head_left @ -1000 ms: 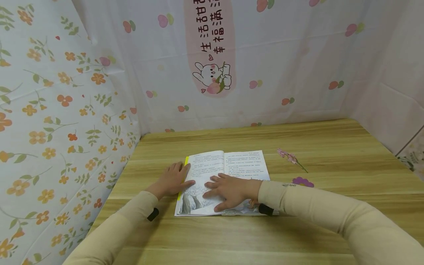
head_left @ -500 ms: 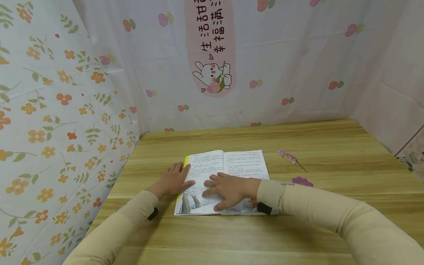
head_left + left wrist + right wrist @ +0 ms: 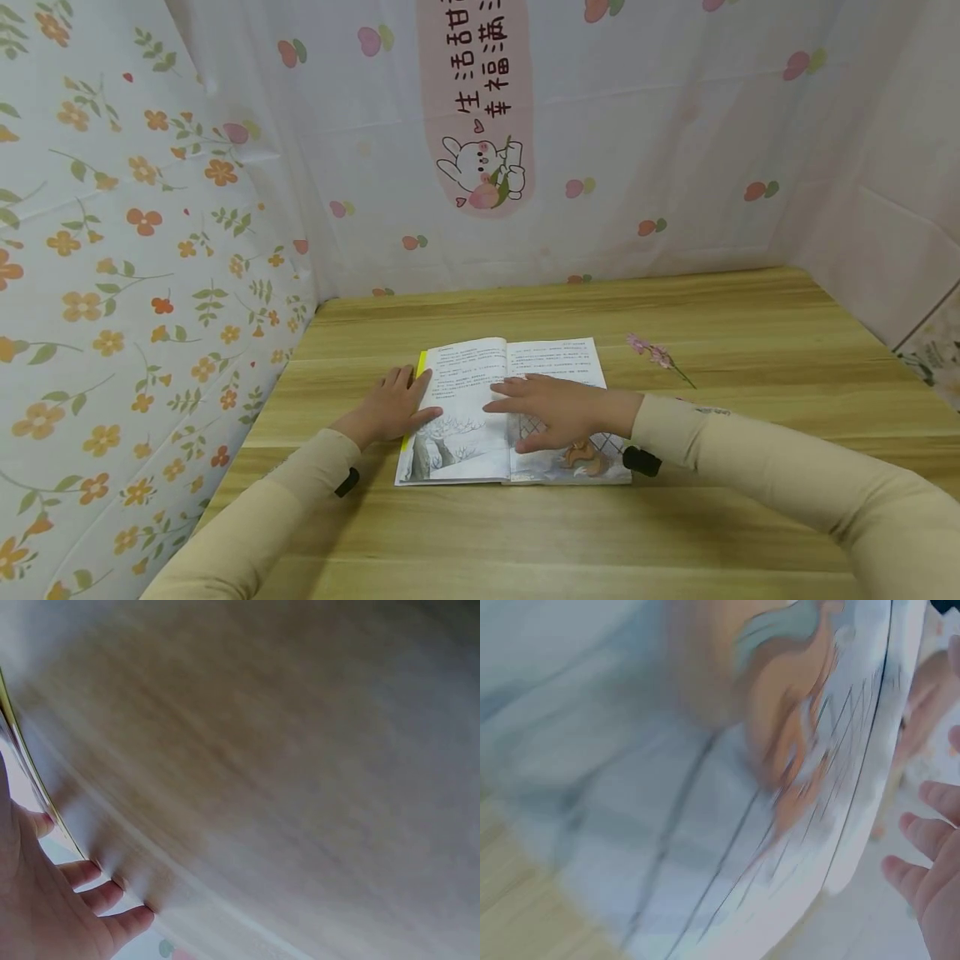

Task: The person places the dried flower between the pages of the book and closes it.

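Observation:
An open book (image 3: 468, 446) lies on the wooden table, printed text on its upper halves and a snowy drawing across the bottom. My left hand (image 3: 393, 406) rests along the book's left edge, its thumb on the left page and its fingers by the yellow cover edge. Over the right page is my right hand (image 3: 558, 410), fingers spread and pointing left to the centre fold. In the right wrist view the right hand's fingers (image 3: 930, 836) look apart from the page, which shows an orange animal (image 3: 787, 697). Neither hand grips anything.
A pink flower sprig (image 3: 652, 352) lies on the table (image 3: 450, 542) to the right of the book. Patterned cloth hangs behind (image 3: 637, 150) and on the left side. The right forearm (image 3: 757, 458) crosses the table's right part.
My right hand has moved right, from the left page and fold onto the right page, uncovering the drawing. The right sleeve now hides the purple flower. My left hand has stayed in place.

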The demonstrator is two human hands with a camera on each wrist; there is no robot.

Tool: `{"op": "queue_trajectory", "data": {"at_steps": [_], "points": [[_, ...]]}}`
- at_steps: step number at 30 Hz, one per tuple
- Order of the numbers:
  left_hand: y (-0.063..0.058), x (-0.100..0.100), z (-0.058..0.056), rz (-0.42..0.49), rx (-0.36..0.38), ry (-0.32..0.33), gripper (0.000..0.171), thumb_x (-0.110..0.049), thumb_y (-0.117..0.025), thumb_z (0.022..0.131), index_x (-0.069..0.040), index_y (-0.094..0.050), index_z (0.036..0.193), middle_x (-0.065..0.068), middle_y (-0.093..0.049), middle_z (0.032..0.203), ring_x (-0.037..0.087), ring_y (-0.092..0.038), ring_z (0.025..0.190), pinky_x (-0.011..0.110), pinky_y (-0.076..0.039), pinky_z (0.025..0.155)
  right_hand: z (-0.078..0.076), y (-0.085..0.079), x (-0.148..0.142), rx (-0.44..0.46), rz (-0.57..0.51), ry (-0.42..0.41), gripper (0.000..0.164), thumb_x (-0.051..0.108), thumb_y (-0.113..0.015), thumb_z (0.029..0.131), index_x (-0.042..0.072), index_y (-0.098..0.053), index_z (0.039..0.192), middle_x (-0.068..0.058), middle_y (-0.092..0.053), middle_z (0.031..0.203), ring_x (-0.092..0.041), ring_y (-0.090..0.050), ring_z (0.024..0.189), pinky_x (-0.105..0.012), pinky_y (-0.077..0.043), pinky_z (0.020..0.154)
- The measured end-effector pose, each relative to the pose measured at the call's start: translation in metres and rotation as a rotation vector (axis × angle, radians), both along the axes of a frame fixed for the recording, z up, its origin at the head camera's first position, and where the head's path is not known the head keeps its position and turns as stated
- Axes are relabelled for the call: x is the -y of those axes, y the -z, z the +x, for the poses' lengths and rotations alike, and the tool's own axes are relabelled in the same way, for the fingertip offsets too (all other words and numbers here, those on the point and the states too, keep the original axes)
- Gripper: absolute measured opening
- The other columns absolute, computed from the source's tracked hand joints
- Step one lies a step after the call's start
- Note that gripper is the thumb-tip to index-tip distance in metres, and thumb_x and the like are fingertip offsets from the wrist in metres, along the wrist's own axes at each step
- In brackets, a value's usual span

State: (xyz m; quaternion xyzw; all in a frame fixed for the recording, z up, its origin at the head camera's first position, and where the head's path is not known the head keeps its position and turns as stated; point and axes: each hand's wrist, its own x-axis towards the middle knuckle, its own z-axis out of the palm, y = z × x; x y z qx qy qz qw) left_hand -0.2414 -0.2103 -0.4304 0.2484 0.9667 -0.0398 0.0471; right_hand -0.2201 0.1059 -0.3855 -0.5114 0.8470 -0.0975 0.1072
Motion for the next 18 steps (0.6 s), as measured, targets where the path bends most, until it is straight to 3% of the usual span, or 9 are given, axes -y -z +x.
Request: {"op": "queue_trajectory", "data": {"at_steps": [5, 12, 18], "points": [[-0.001, 0.001, 0.000, 0.001, -0.008, 0.009, 0.079, -0.060, -0.040, 0.098, -0.002, -0.031, 0.151, 0.030, -0.035, 0.142, 0.045, -0.036, 0.129, 0.058, -0.036, 0.099, -0.004, -0.003, -0.038, 0.081, -0.156, 0.093, 0.065, 0.041, -0.064, 0.094, 0.016, -0.041, 0.149, -0.011, -0.031, 0.155, -0.031, -0.028, 0.141, -0.053, -0.027, 0.108], [-0.002, -0.001, -0.001, 0.008, -0.008, 0.005, 0.079, -0.059, -0.042, 0.098, -0.002, -0.031, 0.151, 0.031, -0.035, 0.142, 0.045, -0.036, 0.128, 0.058, -0.036, 0.099, -0.006, -0.008, -0.087, 0.089, -0.302, 0.253, 0.063, 0.033, -0.071, 0.090, 0.012, -0.046, 0.145, -0.011, -0.045, 0.147, -0.033, -0.041, 0.134, -0.053, -0.034, 0.104], [-0.001, -0.001, 0.000, 0.000, 0.010, -0.004, 0.080, -0.061, -0.041, 0.097, -0.003, -0.030, 0.151, 0.029, -0.034, 0.143, 0.044, -0.036, 0.129, 0.058, -0.036, 0.099, -0.005, -0.004, -0.126, 0.155, -0.433, 0.360, 0.061, 0.025, -0.071, 0.091, 0.004, -0.047, 0.142, -0.018, -0.055, 0.135, -0.034, -0.058, 0.115, -0.055, -0.046, 0.090]]}}
